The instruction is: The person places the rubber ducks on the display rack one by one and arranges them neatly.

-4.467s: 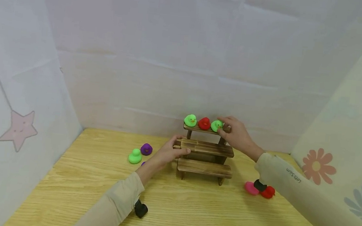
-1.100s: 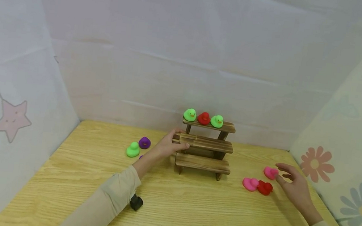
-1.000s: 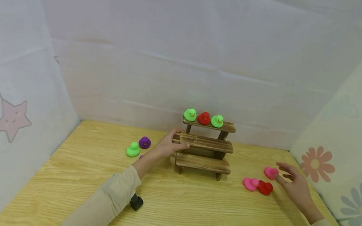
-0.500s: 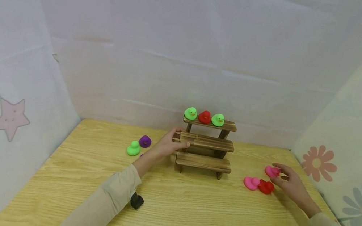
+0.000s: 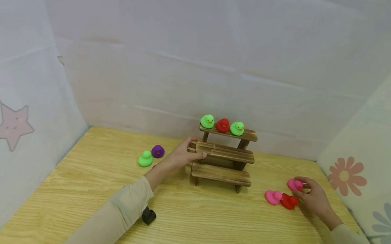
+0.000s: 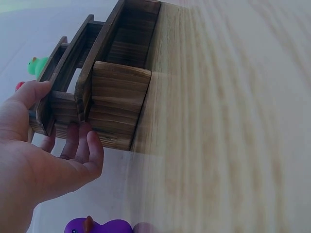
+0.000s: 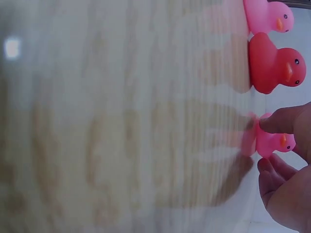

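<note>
Your L hand (image 5: pixel 181 156) grips the wooden stand (image 5: pixel 221 174) by its mid tier's L end, thumb on top; go firm w/o pushing, so the top-tier ducks (image 5: pixel 223 125) don't wobble. R side of the surface (image 5: pixel 228 223): near pink duck (image 5: pixel 272 197), then red duck (image 5: pixel 288 201) just beside it. Behind, your R hand (image 5: pixel 315 198), part-closed, pinches the far pink duck (image 5: pixel 294 184); prob. best lifted straight up, clear of red.
</note>
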`<state>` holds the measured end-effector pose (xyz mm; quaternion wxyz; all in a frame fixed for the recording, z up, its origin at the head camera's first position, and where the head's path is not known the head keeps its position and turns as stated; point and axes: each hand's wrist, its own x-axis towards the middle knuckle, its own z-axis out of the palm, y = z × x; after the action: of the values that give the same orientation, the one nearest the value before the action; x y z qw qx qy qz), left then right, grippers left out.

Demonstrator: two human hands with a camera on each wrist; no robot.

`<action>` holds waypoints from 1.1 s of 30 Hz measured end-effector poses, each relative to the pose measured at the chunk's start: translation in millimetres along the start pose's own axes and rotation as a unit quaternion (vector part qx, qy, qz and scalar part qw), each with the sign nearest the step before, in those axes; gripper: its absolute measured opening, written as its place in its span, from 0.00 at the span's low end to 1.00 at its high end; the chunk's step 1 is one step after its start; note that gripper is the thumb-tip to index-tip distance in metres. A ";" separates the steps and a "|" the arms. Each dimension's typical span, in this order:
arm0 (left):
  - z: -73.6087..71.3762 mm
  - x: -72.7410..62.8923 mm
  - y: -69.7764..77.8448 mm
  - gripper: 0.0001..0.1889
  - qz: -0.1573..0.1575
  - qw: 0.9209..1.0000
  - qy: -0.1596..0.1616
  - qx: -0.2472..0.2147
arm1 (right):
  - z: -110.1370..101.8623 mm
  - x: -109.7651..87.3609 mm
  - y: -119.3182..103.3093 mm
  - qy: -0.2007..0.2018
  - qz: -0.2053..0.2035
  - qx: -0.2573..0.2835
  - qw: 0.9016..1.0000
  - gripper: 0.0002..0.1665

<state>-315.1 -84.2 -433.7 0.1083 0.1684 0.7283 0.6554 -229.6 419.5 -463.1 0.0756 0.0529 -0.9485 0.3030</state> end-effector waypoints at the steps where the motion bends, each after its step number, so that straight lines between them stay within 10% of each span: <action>1: 0.2 -0.4 0.3 0.42 -0.001 1.000 0.001 0.003 | 0.4 0.2 0.1 -0.002 0.002 0.002 1.000 0.32; 33: 0.9 -0.2 -0.2 0.42 0.002 1.000 0.003 0.000 | 10.6 7.2 0.6 0.046 0.017 -0.005 0.999 0.30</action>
<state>-314.6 -83.5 -434.0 0.1045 0.1681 0.7279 0.6565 -238.0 413.4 -470.7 0.1139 0.0222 -0.9464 0.3013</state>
